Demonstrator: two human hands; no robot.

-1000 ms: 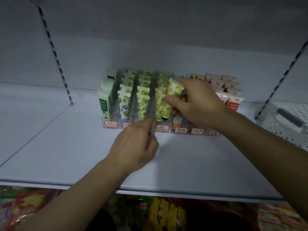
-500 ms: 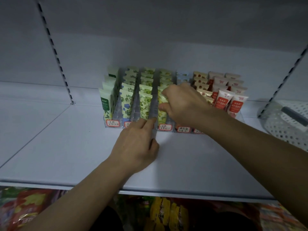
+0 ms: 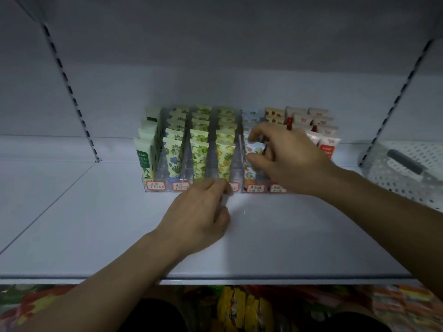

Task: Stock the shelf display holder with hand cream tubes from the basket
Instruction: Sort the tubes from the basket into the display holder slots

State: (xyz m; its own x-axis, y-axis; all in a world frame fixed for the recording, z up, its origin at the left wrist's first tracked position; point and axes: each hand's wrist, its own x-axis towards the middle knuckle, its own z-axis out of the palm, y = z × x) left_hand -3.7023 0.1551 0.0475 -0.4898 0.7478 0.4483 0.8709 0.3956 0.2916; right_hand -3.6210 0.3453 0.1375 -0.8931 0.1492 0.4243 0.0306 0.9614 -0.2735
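The clear display holder (image 3: 236, 167) stands at the back of the white shelf, its lanes filled with upright hand cream tubes in green, blue-flower, lime, yellow, blue-orange and red prints. The yellow tube (image 3: 224, 156) stands at the front of the fourth lane. My left hand (image 3: 201, 214) has its fingers curled against the holder's front edge and pinches it near the price labels. Over the fifth lane, my right hand (image 3: 290, 159) has thumb and fingers curled round the front blue-orange tube (image 3: 254, 149). The white perforated basket (image 3: 405, 178) sits at the far right; its contents are hidden.
The white shelf (image 3: 96, 224) stretches left and in front of the holder. Slotted uprights (image 3: 72, 92) run up the back wall on both sides, and another shelf hangs overhead. Colourful snack packs (image 3: 239, 307) fill the shelf below.
My right hand set the yellow tube down into the fourth lane, let go of it, and shifted right to the fifth lane. My left hand stayed at the holder's front edge.
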